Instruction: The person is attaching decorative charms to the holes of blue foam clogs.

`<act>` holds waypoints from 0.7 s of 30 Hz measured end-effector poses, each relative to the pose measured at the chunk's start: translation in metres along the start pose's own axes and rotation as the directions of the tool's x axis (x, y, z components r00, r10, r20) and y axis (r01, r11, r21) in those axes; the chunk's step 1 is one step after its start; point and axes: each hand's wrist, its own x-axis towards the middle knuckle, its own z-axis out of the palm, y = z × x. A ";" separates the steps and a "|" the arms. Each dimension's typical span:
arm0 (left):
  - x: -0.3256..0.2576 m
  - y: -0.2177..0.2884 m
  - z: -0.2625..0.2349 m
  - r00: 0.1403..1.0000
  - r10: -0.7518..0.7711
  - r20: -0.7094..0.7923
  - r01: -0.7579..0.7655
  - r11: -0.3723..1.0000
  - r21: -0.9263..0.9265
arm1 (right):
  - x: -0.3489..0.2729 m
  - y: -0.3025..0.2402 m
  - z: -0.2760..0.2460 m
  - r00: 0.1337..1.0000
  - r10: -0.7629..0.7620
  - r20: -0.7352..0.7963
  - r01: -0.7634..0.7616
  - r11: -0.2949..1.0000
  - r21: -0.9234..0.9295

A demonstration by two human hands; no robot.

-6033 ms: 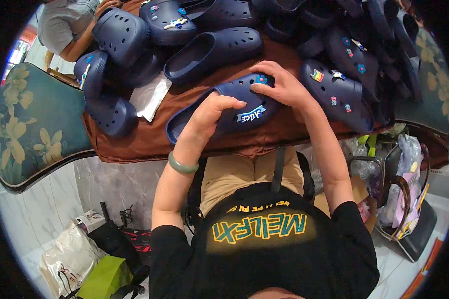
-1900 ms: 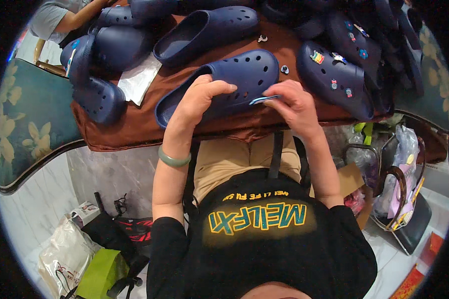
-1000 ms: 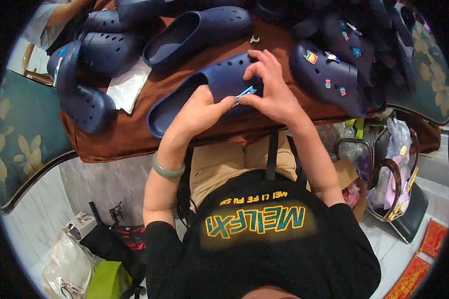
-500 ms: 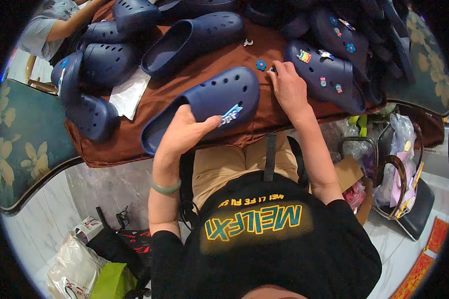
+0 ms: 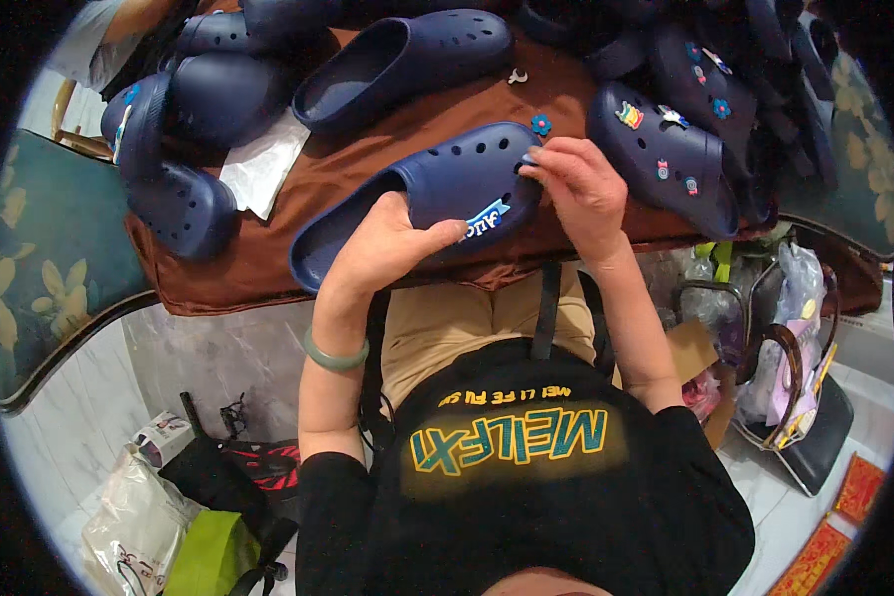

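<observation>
A navy clog [image 5: 447, 174] lies tilted on the brown cloth, its toe pointing right. My left hand [image 5: 392, 243] grips it, fingers inside the opening and thumb on the upper beside a blue-and-white lettered charm [image 5: 485, 221]. At the toe, my right hand [image 5: 581, 189] pinches what looks like a small shoe charm, mostly hidden by the fingertips, close to the holes. Just beyond the toe sits a blue flower charm [image 5: 541, 125]; a small white charm [image 5: 518, 76] lies farther back. To the right, another navy clog [image 5: 656, 149] carries several colourful charms.
More navy clogs crowd the far side, including a plain one [image 5: 407, 70] and a stack at left [image 5: 184, 209]. White paper [image 5: 265, 174] lies on the brown cloth [image 5: 209, 288]. Flowered green chair backs flank the table. A co-worker's arm [image 5: 134, 18] shows at far left.
My right hand has moved down and slightly left relative to the clog, its fingertips now at the toe. My left hand keeps its hold on the clog. The whole view has shifted a little.
</observation>
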 end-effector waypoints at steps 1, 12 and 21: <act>0.001 -0.001 0.000 1.000 0.005 -0.010 -0.004 0.999 0.043 | 0.000 0.002 0.003 0.994 -0.107 0.012 0.108 0.993 -0.051; -0.001 -0.001 -0.002 0.996 -0.046 0.073 0.053 0.993 -0.101 | -0.012 -0.013 -0.009 0.966 -0.118 0.229 0.190 0.927 -0.323; 0.002 0.001 0.000 0.996 0.011 0.090 -0.004 0.997 -0.081 | -0.002 -0.013 -0.021 0.906 -0.133 0.402 0.280 0.900 -0.333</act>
